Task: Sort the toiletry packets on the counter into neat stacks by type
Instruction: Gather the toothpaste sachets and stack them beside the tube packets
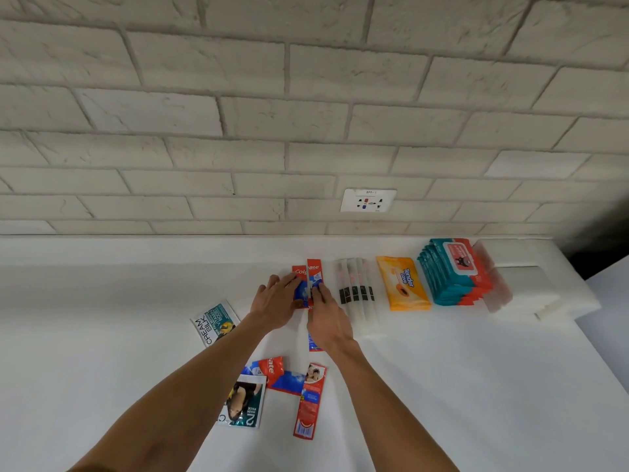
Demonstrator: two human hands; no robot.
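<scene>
Closest to you, a red toothpaste packet (pixel 308 403) lies on the counter (pixel 102 335) with its long axis toward the wall. A second toothpaste packet (pixel 280 376) lies crosswise, just beside a hair sachet (pixel 245 401). Farther out, your left hand (pixel 277 298) and right hand (pixel 326 311) press fairly straight fingers on two Colgate packets (pixel 313 269). These lie side by side, logo ends toward the wall. To their right are clear sleeves (pixel 355 284), an orange wipes pack (pixel 403 282) and a teal wipes stack (pixel 454 270).
</scene>
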